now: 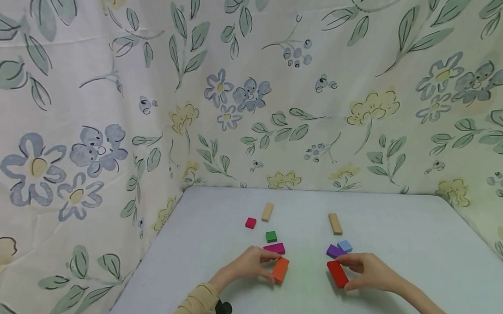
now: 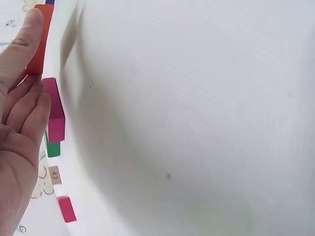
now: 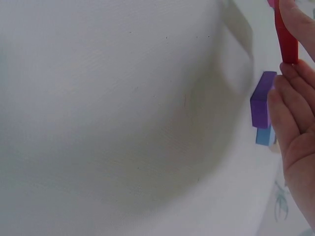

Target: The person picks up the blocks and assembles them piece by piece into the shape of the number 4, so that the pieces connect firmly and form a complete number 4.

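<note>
In the head view, my left hand (image 1: 248,266) pinches an orange block (image 1: 281,269) between thumb and fingers at its two ends. Opposite it, my right hand (image 1: 373,272) grips a red block (image 1: 337,274) the same way. Just beyond the left fingers lies a magenta block (image 1: 274,248), with a green cube (image 1: 271,236) behind it. Beside the right fingertips a purple block (image 1: 335,251) sits against a light blue block (image 1: 344,245). Both wrist views show the held blocks, orange (image 2: 40,42) and red (image 3: 288,42), between thumb and fingers; the red one is partly cut off.
Farther back on the white table (image 1: 221,232) lie a crimson cube (image 1: 250,223), a plain wooden block (image 1: 267,212) on the left and another wooden block (image 1: 335,224) on the right. A floral curtain (image 1: 276,142) hangs behind the table and along its left side.
</note>
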Action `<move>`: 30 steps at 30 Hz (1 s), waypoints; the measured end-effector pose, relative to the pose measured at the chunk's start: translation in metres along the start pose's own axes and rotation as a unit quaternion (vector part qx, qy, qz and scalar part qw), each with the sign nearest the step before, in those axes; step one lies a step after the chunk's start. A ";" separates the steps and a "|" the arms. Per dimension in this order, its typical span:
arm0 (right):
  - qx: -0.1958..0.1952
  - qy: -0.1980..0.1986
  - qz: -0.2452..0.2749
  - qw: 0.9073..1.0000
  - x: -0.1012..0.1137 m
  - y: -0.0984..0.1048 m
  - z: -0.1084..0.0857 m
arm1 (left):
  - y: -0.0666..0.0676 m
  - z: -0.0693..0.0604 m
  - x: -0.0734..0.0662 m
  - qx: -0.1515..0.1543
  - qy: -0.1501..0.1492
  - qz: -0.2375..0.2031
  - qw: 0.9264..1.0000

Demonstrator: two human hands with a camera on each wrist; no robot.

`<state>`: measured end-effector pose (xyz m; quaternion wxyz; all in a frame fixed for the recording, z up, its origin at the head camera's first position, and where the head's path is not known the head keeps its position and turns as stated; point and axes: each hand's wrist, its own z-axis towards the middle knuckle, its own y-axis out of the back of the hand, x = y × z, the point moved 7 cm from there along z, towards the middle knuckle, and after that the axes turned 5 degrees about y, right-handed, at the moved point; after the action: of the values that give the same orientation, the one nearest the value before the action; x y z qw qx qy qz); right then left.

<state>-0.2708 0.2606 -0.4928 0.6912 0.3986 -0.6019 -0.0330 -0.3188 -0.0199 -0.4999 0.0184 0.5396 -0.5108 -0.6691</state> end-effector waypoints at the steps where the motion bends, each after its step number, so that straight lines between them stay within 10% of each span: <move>1: -0.002 0.004 -0.001 1.000 0.000 0.001 0.000 | 0.000 0.001 -0.001 -0.003 0.000 -0.002 1.000; 30: -0.028 0.002 0.007 1.000 0.010 0.011 -0.002 | -0.020 0.048 -0.035 -0.102 0.023 -0.044 0.994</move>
<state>-0.2713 0.2633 -0.4783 0.7031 0.3750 -0.6026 -0.0441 -0.3285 0.0418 -0.4942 0.0560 0.5722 -0.4150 -0.7052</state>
